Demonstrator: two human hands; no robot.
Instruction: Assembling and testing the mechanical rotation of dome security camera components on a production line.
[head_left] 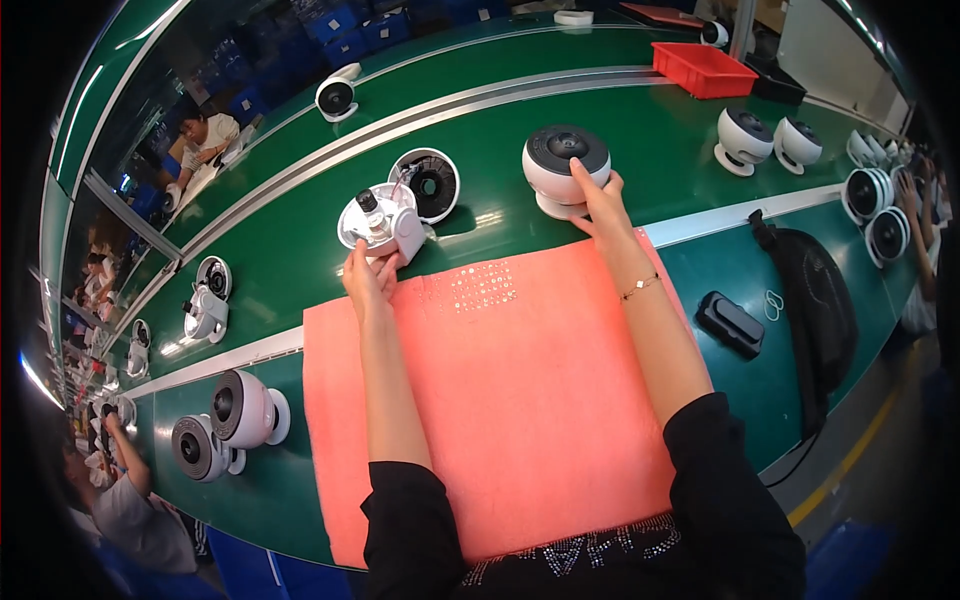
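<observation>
My left hand point(369, 279) is closed on the near edge of an opened ball-shaped camera point(400, 228). Its white shell faces up and shows a black lens barrel inside. Behind it, tilted up, is its round black front cover point(434, 183), apparently joined by thin wires. My right hand point(604, 206) grips a closed ball-shaped camera point(553, 185), white with a black top, on a white foot. The thumb lies on the black face and the fingers are at the foot, partly hidden. Both cameras are at the green belt, beyond a pink mat point(510, 400).
More white cameras point(742, 140) stand along the belt on both sides. Two finished cameras point(243, 410) sit left of the mat. To the right lie a black case point(732, 322) and a black bag point(815, 310). A red bin point(703, 70) is far right. Co-workers sit left and right.
</observation>
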